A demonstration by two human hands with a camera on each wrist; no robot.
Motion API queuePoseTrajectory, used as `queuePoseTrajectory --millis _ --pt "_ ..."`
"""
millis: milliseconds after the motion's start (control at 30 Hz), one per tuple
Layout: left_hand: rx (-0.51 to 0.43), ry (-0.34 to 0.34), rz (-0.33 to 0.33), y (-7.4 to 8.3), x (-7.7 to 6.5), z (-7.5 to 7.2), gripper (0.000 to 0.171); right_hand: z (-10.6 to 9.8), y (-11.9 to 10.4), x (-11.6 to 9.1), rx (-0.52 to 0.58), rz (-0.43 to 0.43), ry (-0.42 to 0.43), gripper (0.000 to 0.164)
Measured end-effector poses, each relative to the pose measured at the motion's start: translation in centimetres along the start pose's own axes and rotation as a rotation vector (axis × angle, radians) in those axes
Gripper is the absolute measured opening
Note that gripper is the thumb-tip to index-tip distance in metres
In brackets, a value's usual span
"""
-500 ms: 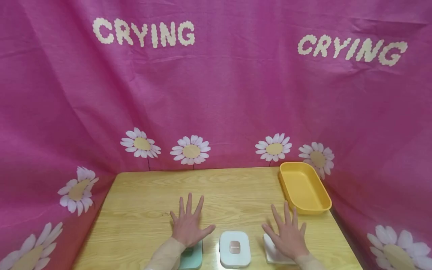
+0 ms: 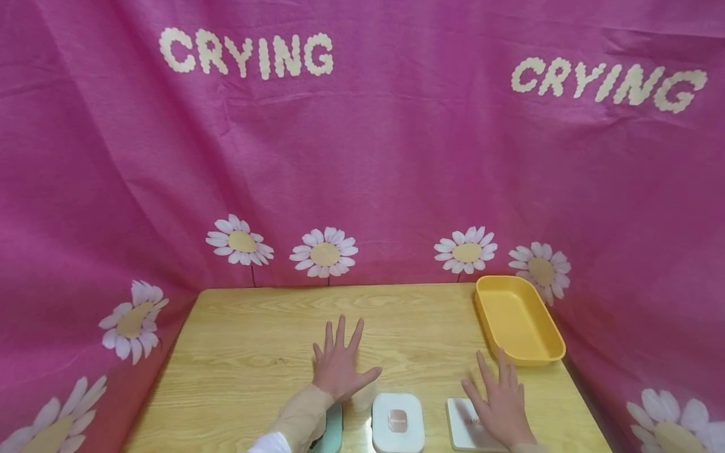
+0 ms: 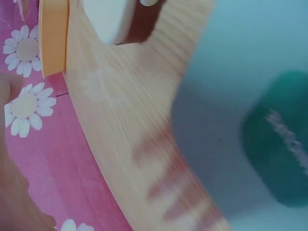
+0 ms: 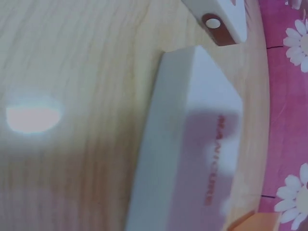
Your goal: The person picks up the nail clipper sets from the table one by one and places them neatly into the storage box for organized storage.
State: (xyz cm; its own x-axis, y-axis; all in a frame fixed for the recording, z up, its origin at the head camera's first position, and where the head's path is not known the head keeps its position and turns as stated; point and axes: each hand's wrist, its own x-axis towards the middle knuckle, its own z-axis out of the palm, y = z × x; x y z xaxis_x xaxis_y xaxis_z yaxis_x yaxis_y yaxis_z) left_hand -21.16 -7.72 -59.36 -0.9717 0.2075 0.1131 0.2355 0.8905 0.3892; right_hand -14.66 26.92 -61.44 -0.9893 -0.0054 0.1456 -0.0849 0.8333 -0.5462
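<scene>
My left hand [image 2: 341, 372] is spread with straight fingers and holds nothing; it hovers over the table beyond a teal case [image 2: 335, 433], which my forearm partly hides. That teal case [image 3: 216, 144] fills the right side of the left wrist view, with a dark green label. Between my hands lies a white rounded case [image 2: 413, 421] with a pinkish-brown label. To its right, my right hand [image 2: 503, 406], fingers apart and empty, overlaps a flat white box [image 2: 460, 434]. Red lettering reading "MANICURE" marks this white box [image 4: 192, 168] in the right wrist view.
A yellow tray [image 2: 521, 321] stands at the far right of the wooden table [image 2: 238, 352]. Pink cloth [image 2: 362, 157] printed with daisies and lettering hangs behind the table and along both sides.
My left hand has moved right and slightly forward. The right hand has shifted a little right, uncovering more of the white box. The head view has shifted slightly.
</scene>
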Motion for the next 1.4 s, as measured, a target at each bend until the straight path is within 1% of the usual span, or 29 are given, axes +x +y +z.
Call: queuePoseTrajectory --millis 167,300,400,467,667,767,900,1000,1133,1233,1400 --pt "0.001 -0.013 0.019 0.9 1.2 0.4 0.103 0.0 1.0 -0.5 0.051 0.006 0.046 0.07" --pt "0.001 -0.039 0.03 1.6 2.1 0.6 0.105 -0.1 2.0 -0.5 0.057 0.005 0.08 0.069" --pt "-0.014 -0.042 0.049 2.2 2.8 0.9 0.107 -0.2 2.8 -0.4 0.065 0.014 0.103 0.067" --pt "-0.017 -0.042 0.056 2.5 3.3 1.2 0.109 -0.2 3.3 -0.3 0.085 0.028 0.117 0.065" --pt "-0.046 -0.044 0.084 3.8 5.0 1.8 0.108 -0.3 4.3 -0.3 0.138 0.102 0.118 0.065" --pt "-0.064 -0.066 0.095 4.8 6.2 2.0 0.108 -0.7 4.6 -0.1 0.166 0.12 0.145 0.066" --pt "-0.069 -0.104 0.099 6.1 7.7 2.4 0.108 -1.4 5.3 0.1 0.171 0.155 0.144 0.066" --pt "-0.06 -0.133 0.104 6.8 8.7 2.7 0.108 -1.8 5.7 0.2 0.168 0.178 0.137 0.066" --pt "-0.063 -0.167 0.109 7.6 9.8 3.1 0.108 -2.2 6.3 0.4 0.185 0.198 0.157 0.067" --pt "-0.074 -0.177 0.116 8.2 10.7 3.3 0.108 -2.4 6.5 0.5 0.198 0.225 0.163 0.069" --pt "-0.06 -0.214 0.119 9.5 12.0 3.5 0.111 -2.7 6.9 0.7 0.215 0.282 0.125 0.075"
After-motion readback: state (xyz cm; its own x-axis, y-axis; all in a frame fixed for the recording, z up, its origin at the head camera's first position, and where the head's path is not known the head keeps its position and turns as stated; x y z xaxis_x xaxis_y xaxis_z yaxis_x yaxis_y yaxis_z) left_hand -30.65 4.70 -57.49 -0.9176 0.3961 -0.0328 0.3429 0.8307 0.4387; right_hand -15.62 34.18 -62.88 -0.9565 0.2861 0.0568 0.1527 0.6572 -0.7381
